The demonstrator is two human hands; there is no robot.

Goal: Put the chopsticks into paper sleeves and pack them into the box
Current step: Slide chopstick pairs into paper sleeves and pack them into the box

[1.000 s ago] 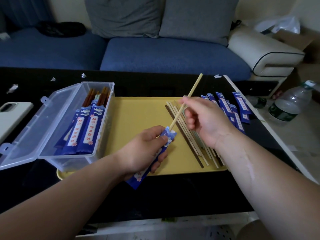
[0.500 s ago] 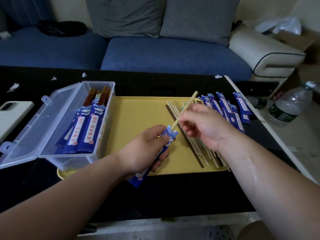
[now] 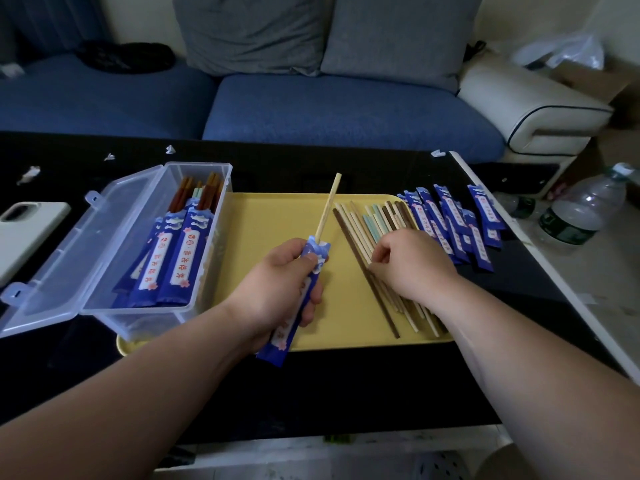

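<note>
Black coffee table, yellow tray on top. Left hand grips a blue paper sleeve, one pale chopstick poking out. Right hand is down on the loose chopsticks, fingers curled; pinching one? Can't tell. Clear box sits open at left, sleeved pairs inside.
</note>
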